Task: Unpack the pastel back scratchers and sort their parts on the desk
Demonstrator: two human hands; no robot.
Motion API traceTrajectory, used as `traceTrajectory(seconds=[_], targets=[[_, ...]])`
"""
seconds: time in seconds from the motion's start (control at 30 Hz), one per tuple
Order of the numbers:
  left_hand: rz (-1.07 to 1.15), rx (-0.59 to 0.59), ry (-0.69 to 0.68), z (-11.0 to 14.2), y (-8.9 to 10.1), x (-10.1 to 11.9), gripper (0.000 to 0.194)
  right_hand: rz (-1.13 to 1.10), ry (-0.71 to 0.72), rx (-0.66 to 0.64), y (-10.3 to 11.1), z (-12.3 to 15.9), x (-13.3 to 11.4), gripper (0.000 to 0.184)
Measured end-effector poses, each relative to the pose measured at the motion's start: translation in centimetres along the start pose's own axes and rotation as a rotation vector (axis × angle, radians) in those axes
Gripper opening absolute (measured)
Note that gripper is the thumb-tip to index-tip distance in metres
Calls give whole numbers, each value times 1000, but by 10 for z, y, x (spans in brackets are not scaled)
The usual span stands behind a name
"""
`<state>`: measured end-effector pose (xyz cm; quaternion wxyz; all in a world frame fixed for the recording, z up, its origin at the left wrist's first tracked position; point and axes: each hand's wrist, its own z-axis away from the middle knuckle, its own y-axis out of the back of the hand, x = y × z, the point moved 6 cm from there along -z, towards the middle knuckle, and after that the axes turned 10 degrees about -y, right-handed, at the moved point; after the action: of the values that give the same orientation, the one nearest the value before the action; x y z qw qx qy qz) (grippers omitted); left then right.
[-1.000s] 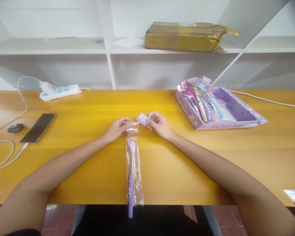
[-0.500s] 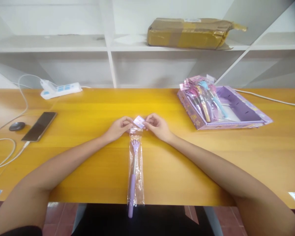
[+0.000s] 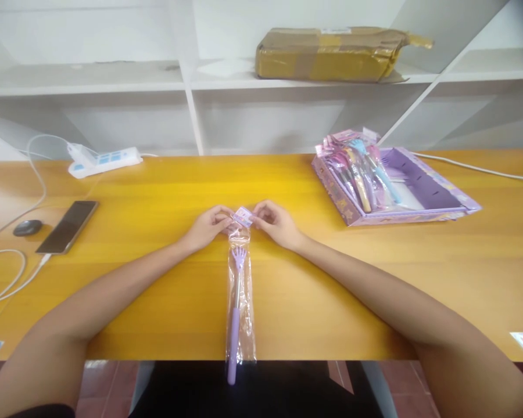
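Note:
A purple back scratcher (image 3: 234, 339) with a hand-shaped head lies lengthwise in a clear plastic bag (image 3: 247, 307). Its handle end sticks out of the bag's lower end, past the table's front edge. At the bag's top is a small printed card (image 3: 243, 216). My left hand (image 3: 209, 226) pinches the card's left side, fingers curled. On the opposite side, my right hand (image 3: 275, 223) grips the card's right corner between thumb and forefinger. Both hands are low over the table, and the scratcher's head points toward them.
At the right, a purple box (image 3: 418, 217) holds several bagged back scratchers (image 3: 368, 174). A phone (image 3: 67, 226) on a cable, a black mouse-like object (image 3: 27, 227) and a power strip (image 3: 107, 162) lie at the left. A taped parcel (image 3: 331, 55) rests on the shelf.
The card has tilted and dropped slightly between my fingers. The rest of the scene has shifted only a little with the camera; both hands keep their hold.

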<state>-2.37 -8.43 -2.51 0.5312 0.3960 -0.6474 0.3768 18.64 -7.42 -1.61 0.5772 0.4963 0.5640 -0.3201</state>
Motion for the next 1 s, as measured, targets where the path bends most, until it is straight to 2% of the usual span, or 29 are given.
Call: traceTrajectory(seconds=[0.33, 0.5, 0.83, 1.0], targets=[[50, 0, 31, 0, 0, -2, 54, -181, -61, -9, 3, -7, 5, 52], [46, 8, 42, -1, 1, -2, 55, -185, -70, -37, 2, -8, 7, 50], [97, -59, 63, 2, -4, 3, 48, -287, -32, -4, 3, -6, 1, 46], [179, -85, 84, 3, -6, 3, 44, -244, -11, 21, 5, -3, 1, 44]])
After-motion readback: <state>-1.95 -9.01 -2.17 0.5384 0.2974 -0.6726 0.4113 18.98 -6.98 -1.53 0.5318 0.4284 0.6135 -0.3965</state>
